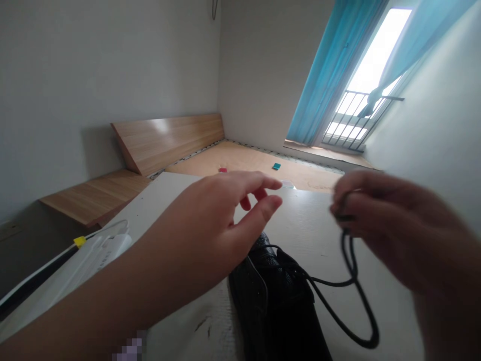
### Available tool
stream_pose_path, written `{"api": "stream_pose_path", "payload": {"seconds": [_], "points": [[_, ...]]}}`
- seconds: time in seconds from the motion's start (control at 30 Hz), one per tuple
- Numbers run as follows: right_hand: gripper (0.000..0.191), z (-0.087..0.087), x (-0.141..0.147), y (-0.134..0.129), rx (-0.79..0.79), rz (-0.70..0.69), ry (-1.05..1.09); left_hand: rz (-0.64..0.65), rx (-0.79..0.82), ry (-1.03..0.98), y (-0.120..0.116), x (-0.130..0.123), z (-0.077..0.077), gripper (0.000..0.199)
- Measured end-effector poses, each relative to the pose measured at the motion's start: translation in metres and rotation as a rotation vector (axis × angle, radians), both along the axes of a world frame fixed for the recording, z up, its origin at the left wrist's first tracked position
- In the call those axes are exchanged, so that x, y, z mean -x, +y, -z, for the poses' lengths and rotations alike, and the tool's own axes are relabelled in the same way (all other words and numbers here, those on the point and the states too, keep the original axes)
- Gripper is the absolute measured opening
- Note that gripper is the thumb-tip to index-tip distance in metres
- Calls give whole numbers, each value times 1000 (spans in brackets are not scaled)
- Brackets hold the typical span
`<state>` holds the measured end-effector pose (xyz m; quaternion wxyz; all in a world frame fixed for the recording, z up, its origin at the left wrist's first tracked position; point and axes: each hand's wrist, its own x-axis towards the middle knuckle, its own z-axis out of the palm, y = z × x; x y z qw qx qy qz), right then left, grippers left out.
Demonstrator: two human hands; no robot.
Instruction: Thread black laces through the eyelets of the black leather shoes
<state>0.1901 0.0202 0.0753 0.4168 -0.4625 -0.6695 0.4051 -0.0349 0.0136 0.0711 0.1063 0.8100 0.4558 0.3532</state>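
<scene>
The right hand [391, 225] pinches the limp black cord handle [352, 268] of a soft, light-looking black leather bag [270, 301] lying on a white table [315, 235]; the left hand [203, 225] hangs open and empty just above.

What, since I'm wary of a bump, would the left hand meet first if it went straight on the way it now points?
The left hand would probably meet the right hand first, where it pinches a black cord; depth is unclear, so it might miss.
</scene>
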Motion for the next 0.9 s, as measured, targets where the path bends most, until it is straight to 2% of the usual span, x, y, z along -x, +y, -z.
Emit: {"api": "stream_pose_path", "payload": {"seconds": [0.1, 0.17, 0.3, 0.43, 0.6, 0.73, 0.83, 0.9], "points": [[21, 14, 24, 5, 27, -149, -18, 82, 62, 26, 0, 1, 1, 21], [23, 23, 34, 10, 82, -185, -61, 87, 72, 56, 3, 2, 3, 15], [26, 30, 34, 17, 157, -205, -60, 80, 99, 88, 7, 2, 6, 13], [29, 31, 30, 19, 253, -208, 89, 63, 192, 87, 6, 1, 5, 18], [21, 37, 31, 21, 332, -215, 249, -22, 236, 154, 8, 2, 6, 18], [20, 43, 32, 21, 384, -198, 350, -4, 310, 196, 9, 1, 7, 19], [28, 44, 32, 21, 361, -224, 330, -4, 291, 245, 9, 0, 7, 19], [33, 42, 31, 22, 313, -216, 226, -19, 246, 284, 9, 0, 8, 20]]}}
